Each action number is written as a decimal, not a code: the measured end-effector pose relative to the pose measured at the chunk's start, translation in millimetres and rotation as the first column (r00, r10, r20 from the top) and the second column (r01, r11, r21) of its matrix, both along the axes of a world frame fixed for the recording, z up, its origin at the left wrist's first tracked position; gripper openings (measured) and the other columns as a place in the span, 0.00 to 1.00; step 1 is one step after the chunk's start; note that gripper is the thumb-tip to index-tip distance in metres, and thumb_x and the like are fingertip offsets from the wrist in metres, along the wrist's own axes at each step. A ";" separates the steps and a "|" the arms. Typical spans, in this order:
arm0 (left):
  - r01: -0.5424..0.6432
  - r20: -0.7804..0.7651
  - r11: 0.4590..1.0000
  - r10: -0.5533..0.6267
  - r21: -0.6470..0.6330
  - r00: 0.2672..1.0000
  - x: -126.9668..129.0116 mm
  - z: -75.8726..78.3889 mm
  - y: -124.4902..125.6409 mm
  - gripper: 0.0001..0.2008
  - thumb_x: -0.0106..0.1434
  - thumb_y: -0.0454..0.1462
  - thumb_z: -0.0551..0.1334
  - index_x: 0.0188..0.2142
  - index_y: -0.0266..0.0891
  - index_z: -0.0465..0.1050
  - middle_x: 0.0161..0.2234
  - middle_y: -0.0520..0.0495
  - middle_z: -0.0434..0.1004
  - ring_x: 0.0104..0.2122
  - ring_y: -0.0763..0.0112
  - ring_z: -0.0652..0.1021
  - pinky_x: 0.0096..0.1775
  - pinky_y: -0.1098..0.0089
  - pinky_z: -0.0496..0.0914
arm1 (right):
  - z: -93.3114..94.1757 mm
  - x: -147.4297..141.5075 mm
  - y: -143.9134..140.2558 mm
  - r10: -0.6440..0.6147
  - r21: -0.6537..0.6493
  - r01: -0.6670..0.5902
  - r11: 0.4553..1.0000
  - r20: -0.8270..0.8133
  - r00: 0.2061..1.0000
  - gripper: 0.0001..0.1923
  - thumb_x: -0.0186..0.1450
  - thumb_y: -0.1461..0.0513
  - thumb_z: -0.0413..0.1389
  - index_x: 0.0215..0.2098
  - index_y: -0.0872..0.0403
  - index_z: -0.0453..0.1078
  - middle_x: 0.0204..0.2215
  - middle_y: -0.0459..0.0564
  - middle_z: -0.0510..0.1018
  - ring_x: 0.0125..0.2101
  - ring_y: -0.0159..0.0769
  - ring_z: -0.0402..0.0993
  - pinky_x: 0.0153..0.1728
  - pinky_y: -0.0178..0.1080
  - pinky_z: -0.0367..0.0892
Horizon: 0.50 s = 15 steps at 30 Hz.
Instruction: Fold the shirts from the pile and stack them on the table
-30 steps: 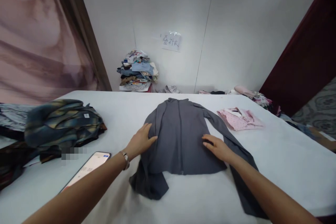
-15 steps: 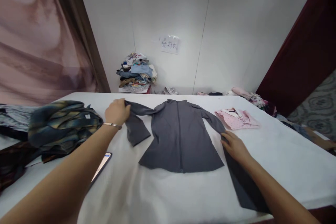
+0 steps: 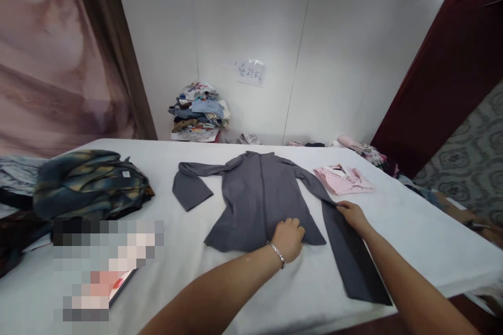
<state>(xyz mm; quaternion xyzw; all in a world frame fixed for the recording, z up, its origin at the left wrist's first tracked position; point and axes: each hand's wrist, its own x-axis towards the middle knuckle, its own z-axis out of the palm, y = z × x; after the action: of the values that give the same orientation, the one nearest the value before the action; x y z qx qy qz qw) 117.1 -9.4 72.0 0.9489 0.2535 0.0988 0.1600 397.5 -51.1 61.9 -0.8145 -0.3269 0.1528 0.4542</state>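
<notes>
A dark grey zip-front jacket (image 3: 245, 204) lies spread on the white-covered table, collar toward the wall. Its left-side sleeve (image 3: 192, 188) is bent, with the cuff folded back toward the body. On the other side, the right-side sleeve (image 3: 349, 251) bends at the elbow and runs toward the near table edge. My right hand (image 3: 352, 215) pinches that sleeve at the bend. My left hand (image 3: 288, 239), with a bracelet on the wrist, is over the jacket's lower hem, right of the zip. Its fingers are loosely bent and slightly apart; no cloth shows lifted in them.
A folded pink dotted shirt (image 3: 343, 180) lies at the right. Heaped dark plaid clothes (image 3: 90, 183) are at the left, near a phone (image 3: 121, 285) partly covered by a blurred patch. Stacked clothes (image 3: 200, 112) stand by the wall, below a paper sign (image 3: 250, 72).
My left hand has let go of the left-side sleeve and moved right, over the hem. My right hand still holds the other sleeve. The view has shifted slightly.
</notes>
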 end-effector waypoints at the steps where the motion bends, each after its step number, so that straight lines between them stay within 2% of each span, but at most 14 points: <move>1: 0.002 0.019 1.000 -0.002 -0.018 1.000 1.9 3.1 4.7 0.07 0.60 0.37 0.59 0.33 0.36 0.74 0.39 0.40 0.74 0.43 0.58 0.74 0.43 0.60 0.68 | 3.7 2.2 0.7 -0.040 0.110 0.053 0.992 -0.121 0.992 0.05 0.48 0.62 0.59 0.24 0.53 0.74 0.19 0.46 0.77 0.24 0.38 0.73 0.27 0.37 0.65; 3: -0.007 0.067 0.999 0.010 -0.042 0.998 -4.0 14.7 14.5 0.07 0.61 0.33 0.56 0.31 0.38 0.74 0.36 0.44 0.75 0.41 0.64 0.75 0.42 0.65 0.68 | 13.6 5.8 0.9 -0.072 0.250 0.138 0.958 -0.258 0.964 0.08 0.46 0.59 0.60 0.25 0.54 0.73 0.18 0.44 0.75 0.21 0.35 0.71 0.24 0.36 0.65; 5: -0.043 0.136 0.997 0.051 -0.063 0.989 -25.3 33.9 23.3 0.09 0.63 0.33 0.53 0.33 0.39 0.73 0.37 0.46 0.75 0.40 0.68 0.74 0.42 0.69 0.68 | 26.8 8.1 -1.8 -0.066 0.345 0.172 0.923 -0.300 0.952 0.11 0.46 0.57 0.60 0.27 0.53 0.71 0.18 0.42 0.74 0.20 0.33 0.71 0.23 0.35 0.66; 7: -0.081 0.247 0.992 0.103 -0.097 0.963 -62.8 58.0 28.9 0.13 0.66 0.35 0.49 0.36 0.39 0.72 0.38 0.47 0.74 0.40 0.71 0.74 0.43 0.71 0.67 | 41.1 9.7 -8.8 -0.020 0.474 0.204 0.856 -0.365 0.931 0.13 0.44 0.57 0.62 0.27 0.53 0.70 0.19 0.42 0.74 0.20 0.31 0.71 0.23 0.33 0.67; 9: -0.072 0.466 0.974 0.167 -0.216 0.869 -112.8 80.7 29.3 0.11 0.67 0.38 0.50 0.35 0.39 0.70 0.36 0.48 0.73 0.38 0.71 0.73 0.42 0.71 0.67 | 52.7 11.2 -20.4 0.063 0.565 0.203 0.799 -0.415 0.908 0.14 0.43 0.59 0.64 0.27 0.53 0.70 0.20 0.42 0.75 0.21 0.30 0.71 0.22 0.32 0.66; 10: -0.073 0.514 0.965 0.198 -0.253 0.835 -139.8 89.1 27.1 0.11 0.66 0.39 0.51 0.35 0.40 0.70 0.35 0.49 0.73 0.37 0.70 0.73 0.41 0.71 0.67 | 56.2 12.1 -27.1 0.106 0.573 0.177 0.800 -0.425 0.899 0.14 0.43 0.59 0.65 0.28 0.53 0.71 0.21 0.42 0.76 0.21 0.30 0.71 0.22 0.31 0.66; 12: -0.089 0.501 0.942 0.250 -0.323 0.828 -190.9 96.2 18.1 0.10 0.66 0.40 0.52 0.34 0.41 0.70 0.34 0.50 0.73 0.35 0.71 0.73 0.39 0.72 0.67 | 58.4 14.2 -39.4 0.170 0.493 0.068 0.867 -0.422 0.891 0.14 0.44 0.59 0.65 0.30 0.53 0.72 0.23 0.44 0.78 0.22 0.32 0.73 0.23 0.32 0.67; 15: -0.109 0.378 0.887 0.299 -0.450 0.876 -243.0 82.3 -2.2 0.11 0.65 0.39 0.51 0.32 0.41 0.71 0.32 0.51 0.73 0.33 0.70 0.73 0.37 0.73 0.68 | 54.4 17.6 -44.8 0.139 0.193 -0.081 0.978 -0.312 0.940 0.12 0.48 0.58 0.62 0.31 0.54 0.74 0.25 0.48 0.80 0.26 0.38 0.75 0.27 0.37 0.70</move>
<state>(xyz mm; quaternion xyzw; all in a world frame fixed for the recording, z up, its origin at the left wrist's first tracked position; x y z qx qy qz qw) -125.9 -11.6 154.4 0.8131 0.3272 0.2697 0.3988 415.0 -95.9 116.4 -0.7152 -0.3056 0.2799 0.5628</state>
